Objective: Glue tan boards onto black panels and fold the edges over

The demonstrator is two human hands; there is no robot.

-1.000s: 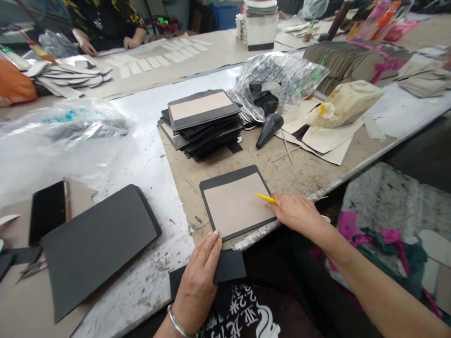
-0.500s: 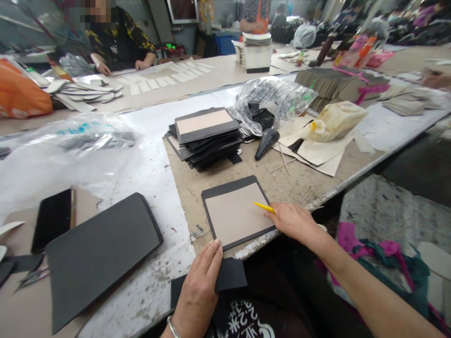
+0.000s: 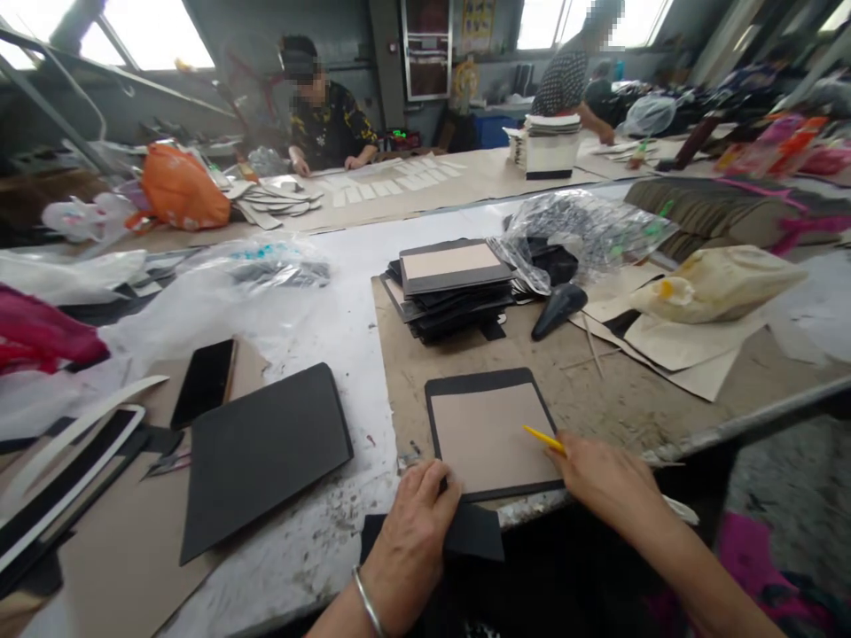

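Observation:
A black panel with a beige sheet (image 3: 488,434) on it lies flat at the front edge of the table. At its lower left corner is my left hand (image 3: 416,532), fingers curled and pinching the edge. My right hand (image 3: 598,474) is closed around a thin yellow pointed stick (image 3: 543,439), whose tip is over the beige sheet. The side of that hand rests by the panel's lower right edge. Below the panel, a black piece (image 3: 475,532) sticks out over the table edge, partly hidden behind my left hand.
Behind the panel stands a stack of similar black panels (image 3: 458,288). A dark teardrop-shaped object (image 3: 559,310) and a yellowed plastic bag (image 3: 718,283) lie right of it. On the left are a large black sheet (image 3: 266,461) and a phone (image 3: 204,381). Co-workers stand across the table.
The view has turned left and up, so things appear shifted right and down. My left fingers, straighter before on the panel's corner, are now curled there. My right hand still holds the yellow stick.

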